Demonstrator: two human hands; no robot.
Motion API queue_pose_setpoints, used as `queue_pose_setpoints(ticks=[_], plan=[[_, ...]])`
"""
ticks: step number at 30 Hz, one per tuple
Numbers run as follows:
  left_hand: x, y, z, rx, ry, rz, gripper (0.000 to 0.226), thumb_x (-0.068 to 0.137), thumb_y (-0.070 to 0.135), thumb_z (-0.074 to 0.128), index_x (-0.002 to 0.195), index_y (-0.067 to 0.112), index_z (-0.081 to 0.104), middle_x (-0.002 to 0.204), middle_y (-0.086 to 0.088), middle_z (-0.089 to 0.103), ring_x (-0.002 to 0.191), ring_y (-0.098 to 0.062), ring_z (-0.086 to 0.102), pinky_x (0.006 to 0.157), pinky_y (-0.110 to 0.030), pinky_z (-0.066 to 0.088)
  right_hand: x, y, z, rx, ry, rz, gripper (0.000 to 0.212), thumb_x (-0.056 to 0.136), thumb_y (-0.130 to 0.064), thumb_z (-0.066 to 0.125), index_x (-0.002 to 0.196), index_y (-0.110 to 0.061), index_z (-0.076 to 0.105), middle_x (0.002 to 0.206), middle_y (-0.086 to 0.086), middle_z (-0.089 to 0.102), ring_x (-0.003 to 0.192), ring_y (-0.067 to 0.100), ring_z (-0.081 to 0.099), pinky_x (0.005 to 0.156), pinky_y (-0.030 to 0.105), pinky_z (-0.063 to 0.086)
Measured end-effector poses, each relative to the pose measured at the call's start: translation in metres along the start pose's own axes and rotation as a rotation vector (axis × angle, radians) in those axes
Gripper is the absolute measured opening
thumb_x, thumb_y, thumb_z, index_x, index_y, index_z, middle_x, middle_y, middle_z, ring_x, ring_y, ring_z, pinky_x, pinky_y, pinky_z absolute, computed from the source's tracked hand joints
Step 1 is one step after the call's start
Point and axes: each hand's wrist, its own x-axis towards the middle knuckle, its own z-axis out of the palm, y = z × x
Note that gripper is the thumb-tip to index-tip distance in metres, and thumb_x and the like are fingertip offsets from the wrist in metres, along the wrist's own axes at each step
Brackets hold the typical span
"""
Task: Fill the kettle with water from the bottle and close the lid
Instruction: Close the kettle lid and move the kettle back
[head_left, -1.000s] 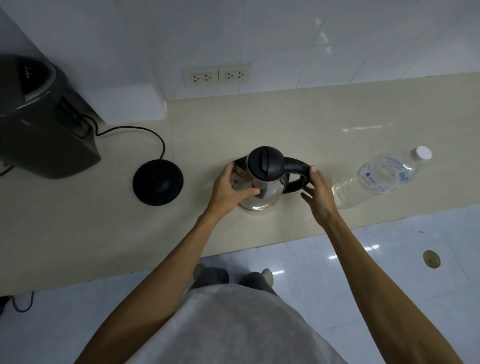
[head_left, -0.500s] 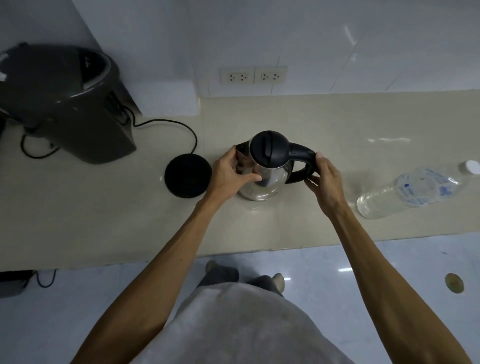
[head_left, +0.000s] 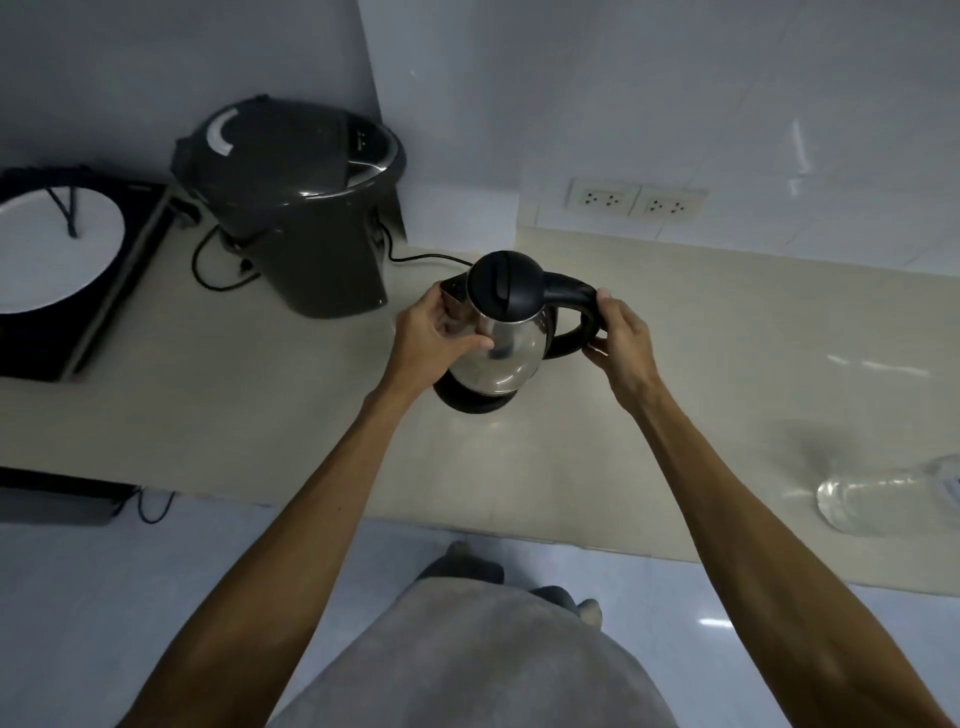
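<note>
A steel kettle with a black lid, shut, and a black handle stands over its round black base on the beige counter. My left hand grips the steel body below the spout. My right hand is wrapped around the handle's outer end. A clear plastic water bottle lies on its side at the right edge of the view, partly cut off; its cap is out of sight.
A dark grey appliance with a cord stands behind and left of the kettle. Further left is a black cooktop with a white plate. Two wall sockets sit behind. The counter's front edge runs below my forearms.
Both hands carried the kettle left, from bare counter to on or just above the black base. The view swung left, so the bottle slid to the right edge.
</note>
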Motion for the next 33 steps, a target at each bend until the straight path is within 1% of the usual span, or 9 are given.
queue_pose_setpoints(ticks=[3,7,13,18,23,26,27,30,33], plan=[[0.002,-0.008,-0.015,-0.024,0.011,-0.008,0.073,0.053,0.024,0.098,0.119,0.02,0.069,0.108,-0.01,0.074,0.101,-0.014,0.072,0.099,-0.033,0.059,0.005,-0.001,0.017,-0.018,-0.013,0.018,0.041,0.1,-0.051,0.054,0.116,-0.017,0.069,0.11,0.0,0.066,0.124,0.037,0.06,0.096,0.039,0.054],[0.006,-0.019,-0.025,-0.035,0.025,-0.014,0.073,0.052,0.024,0.098,0.117,0.013,0.069,0.102,-0.006,0.071,0.095,-0.011,0.07,0.095,-0.029,0.058,0.009,0.0,0.031,-0.035,-0.017,0.034,0.038,0.101,-0.049,0.054,0.113,-0.017,0.07,0.108,0.0,0.064,0.124,0.037,0.06,0.095,0.039,0.053],[0.006,-0.029,-0.025,-0.029,0.017,-0.005,0.064,0.054,0.024,0.099,0.111,0.032,0.07,0.1,0.001,0.072,0.096,-0.005,0.071,0.092,-0.023,0.057,0.009,0.005,0.032,-0.047,-0.006,0.052,0.032,0.102,-0.048,0.053,0.107,-0.021,0.069,0.11,0.004,0.063,0.113,0.031,0.061,0.101,0.044,0.051],[0.004,-0.031,-0.022,-0.021,0.028,-0.01,0.063,0.052,0.025,0.1,0.107,0.039,0.071,0.1,0.0,0.076,0.096,-0.005,0.071,0.09,-0.022,0.057,0.008,0.009,0.029,-0.048,0.002,0.07,0.038,0.103,-0.047,0.052,0.114,-0.015,0.068,0.108,0.004,0.062,0.109,0.028,0.06,0.102,0.045,0.051],[-0.005,-0.04,-0.018,-0.017,0.039,-0.019,0.065,0.054,0.024,0.099,0.111,0.036,0.069,0.091,0.02,0.073,0.095,-0.002,0.07,0.088,-0.018,0.056,0.006,0.015,0.027,-0.054,-0.024,0.062,0.037,0.102,-0.05,0.051,0.109,-0.018,0.068,0.105,0.002,0.063,0.104,0.021,0.058,0.097,0.04,0.05],[-0.006,-0.044,-0.021,-0.011,0.045,-0.011,0.066,0.058,0.019,0.1,0.114,0.034,0.069,0.093,0.016,0.072,0.095,-0.002,0.07,0.09,-0.018,0.055,0.005,0.013,0.028,-0.118,-0.013,0.059,0.042,0.101,-0.051,0.052,0.12,-0.017,0.067,0.115,0.004,0.068,0.111,0.023,0.063,0.1,0.044,0.05],[-0.006,-0.044,-0.021,-0.016,0.045,-0.01,0.066,0.059,0.018,0.101,0.114,0.033,0.069,0.095,0.014,0.072,0.096,-0.004,0.07,0.092,-0.02,0.056,0.005,0.012,0.027,-0.168,0.03,0.027,0.042,0.1,-0.05,0.054,0.122,-0.017,0.068,0.118,0.004,0.07,0.112,0.023,0.065,0.1,0.043,0.053],[-0.008,-0.044,-0.02,-0.039,0.052,-0.014,0.065,0.057,0.022,0.101,0.111,0.036,0.068,0.101,-0.002,0.075,0.097,-0.008,0.071,0.095,-0.024,0.056,-0.002,0.007,0.024,-0.307,0.199,-0.204,0.032,0.099,-0.034,0.06,0.121,-0.013,0.07,0.116,0.005,0.073,0.1,0.008,0.068,0.091,0.025,0.057],[-0.01,-0.042,-0.017,-0.054,0.071,-0.013,0.065,0.057,0.024,0.101,0.11,0.044,0.068,0.109,-0.011,0.075,0.099,-0.007,0.072,0.095,-0.023,0.056,-0.012,0.002,0.023,-0.513,0.187,-0.473,0.028,0.097,-0.015,0.058,0.123,-0.011,0.069,0.119,0.005,0.068,0.107,0.018,0.064,0.091,0.029,0.052]])
